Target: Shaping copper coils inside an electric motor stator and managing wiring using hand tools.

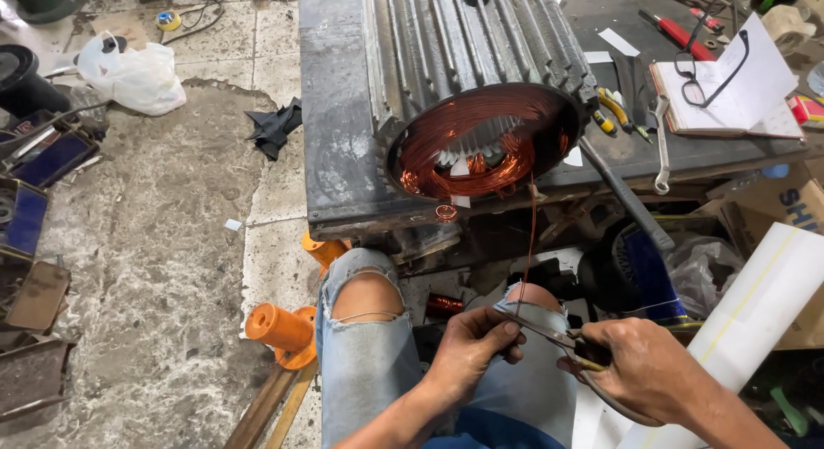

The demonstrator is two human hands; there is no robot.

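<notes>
Left hand (470, 342), fingers curled narrowly, pinches a thin reddish copper wire (530, 243) that runs up from above the knees to the copper coil windings (470, 144) inside the ribbed grey metal motor housing (463, 45). Right hand (639, 363), closed in a grip around the handles of metal scissors (549, 333), sets the blades against the wire just beside the left fingertips. The housing lies on a dark workbench (335, 157), its round opening facing the person.

Glossy copper wire windings (468, 144) inside a dull grey ribbed metal motor housing (446, 37); worn metal scissors (549, 333); torn faded denim jeans (360, 363); smooth orange plastic spool (279, 329); rough stained stone floor (163, 243).
</notes>
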